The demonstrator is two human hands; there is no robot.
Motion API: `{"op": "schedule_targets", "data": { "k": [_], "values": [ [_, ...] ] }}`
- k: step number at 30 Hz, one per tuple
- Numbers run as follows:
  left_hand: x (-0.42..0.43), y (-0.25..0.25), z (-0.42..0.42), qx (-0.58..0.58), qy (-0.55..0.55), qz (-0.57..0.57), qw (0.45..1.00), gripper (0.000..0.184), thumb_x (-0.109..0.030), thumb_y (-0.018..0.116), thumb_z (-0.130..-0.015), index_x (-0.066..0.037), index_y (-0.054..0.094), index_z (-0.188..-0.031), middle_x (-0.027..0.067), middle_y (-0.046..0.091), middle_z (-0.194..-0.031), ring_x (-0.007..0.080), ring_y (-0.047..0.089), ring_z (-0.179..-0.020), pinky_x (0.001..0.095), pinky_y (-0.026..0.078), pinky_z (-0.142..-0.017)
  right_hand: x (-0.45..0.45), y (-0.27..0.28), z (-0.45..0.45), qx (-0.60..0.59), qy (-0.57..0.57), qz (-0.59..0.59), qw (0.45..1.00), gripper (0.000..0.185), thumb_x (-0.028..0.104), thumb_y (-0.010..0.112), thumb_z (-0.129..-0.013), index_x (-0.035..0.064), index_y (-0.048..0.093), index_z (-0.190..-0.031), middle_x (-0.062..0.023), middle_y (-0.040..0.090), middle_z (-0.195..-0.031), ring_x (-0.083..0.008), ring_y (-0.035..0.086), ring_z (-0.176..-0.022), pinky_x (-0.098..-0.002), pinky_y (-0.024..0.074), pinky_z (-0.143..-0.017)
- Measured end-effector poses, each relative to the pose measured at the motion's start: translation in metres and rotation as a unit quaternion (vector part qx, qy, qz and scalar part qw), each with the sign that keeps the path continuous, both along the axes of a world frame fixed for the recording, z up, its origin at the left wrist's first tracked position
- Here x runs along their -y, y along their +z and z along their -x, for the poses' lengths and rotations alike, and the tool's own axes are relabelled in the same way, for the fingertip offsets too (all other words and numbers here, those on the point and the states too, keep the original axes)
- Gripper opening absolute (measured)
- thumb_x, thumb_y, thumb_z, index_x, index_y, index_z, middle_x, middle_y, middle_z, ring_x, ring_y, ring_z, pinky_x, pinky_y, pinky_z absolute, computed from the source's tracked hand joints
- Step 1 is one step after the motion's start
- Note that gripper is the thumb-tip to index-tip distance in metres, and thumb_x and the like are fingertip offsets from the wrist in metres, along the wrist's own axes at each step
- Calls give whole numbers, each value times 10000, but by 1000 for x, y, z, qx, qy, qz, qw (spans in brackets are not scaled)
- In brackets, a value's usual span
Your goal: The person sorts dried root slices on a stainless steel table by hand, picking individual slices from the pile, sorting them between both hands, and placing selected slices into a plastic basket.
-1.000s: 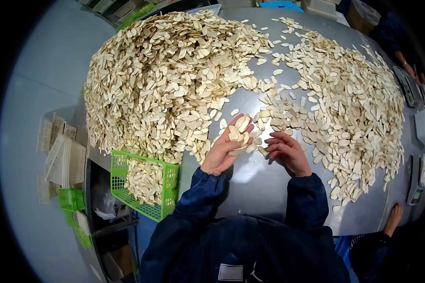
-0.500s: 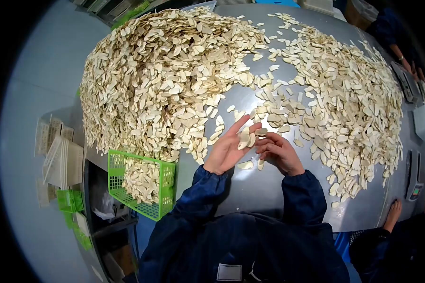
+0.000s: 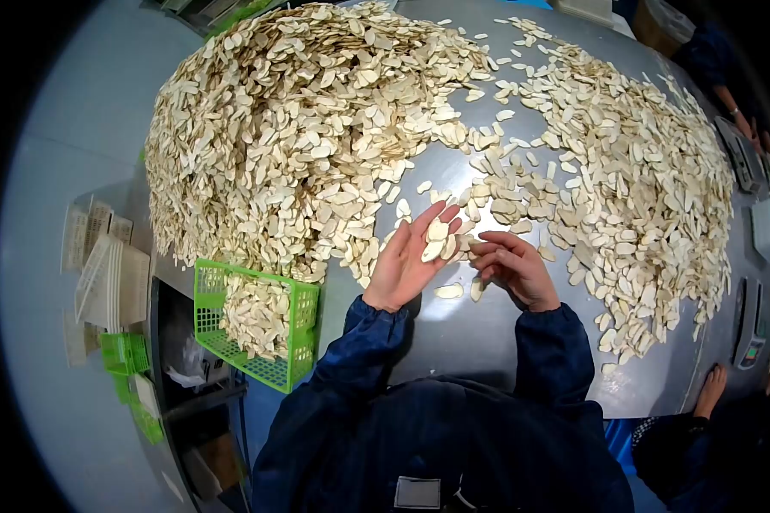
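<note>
My left hand (image 3: 411, 269) is palm up with its fingers stretched out, and several pale, flat oval slices (image 3: 437, 231) rest on its palm and fingers. Close by on the right, my right hand (image 3: 520, 269) has its fingers curled together near the left fingertips. Whether a slice is between them is hidden. Beneath the hands, a few loose slices (image 3: 448, 291) lie on the metal table (image 3: 458, 342). A large heap of the same slices (image 3: 274, 137) rises at the left, and a wide spread layer of slices (image 3: 642, 188) covers the right side.
A green plastic basket (image 3: 304, 338) partly filled with slices stands at the table's left edge. Stacked white trays (image 3: 111, 291) and green baskets (image 3: 124, 355) are farther left. Scales (image 3: 749, 325) line the right edge, where another person's hand (image 3: 711, 391) rests.
My left hand has tilted flatter and its slices lie more on the palm. My right hand has drawn slightly away to the right, away from the slice it was touching.
</note>
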State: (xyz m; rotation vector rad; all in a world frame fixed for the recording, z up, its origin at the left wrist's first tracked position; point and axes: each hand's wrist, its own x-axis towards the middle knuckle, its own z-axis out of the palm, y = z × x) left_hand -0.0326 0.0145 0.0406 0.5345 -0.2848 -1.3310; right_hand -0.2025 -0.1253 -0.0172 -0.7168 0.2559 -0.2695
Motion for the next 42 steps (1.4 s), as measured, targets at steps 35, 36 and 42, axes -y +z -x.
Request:
{"op": "schedule_targets", "data": {
  "k": [35,36,42],
  "values": [
    [-74,-12,-10,697,13,-212,684,381,-10,515,-842,-63,561,-1217,159,527,-1230,303,516,-1109,342,419,-934,-32,23,11,-68,100,-30,992,517,-48,441,-824,-34,371,-1336,-175,644,-962,-152,556,-471,-224,439,-389],
    [-79,-13,-17,680,40,-233,694,371,1,516,-836,-56,571,-1197,161,558,-1165,301,561,-1030,333,451,-886,-52,32,6,-89,154,-3,984,553,-31,452,-836,-7,335,-1376,-182,632,-1010,-176,621,-584,-231,483,-438],
    [-84,-3,-29,651,114,-313,682,318,-9,520,-849,-26,580,-1161,143,569,-947,245,572,-806,323,472,-734,-56,7,11,-157,98,-23,982,573,28,442,-892,2,237,-1426,-216,552,-1143,-259,641,-870,-314,558,-689]
  ]
}}
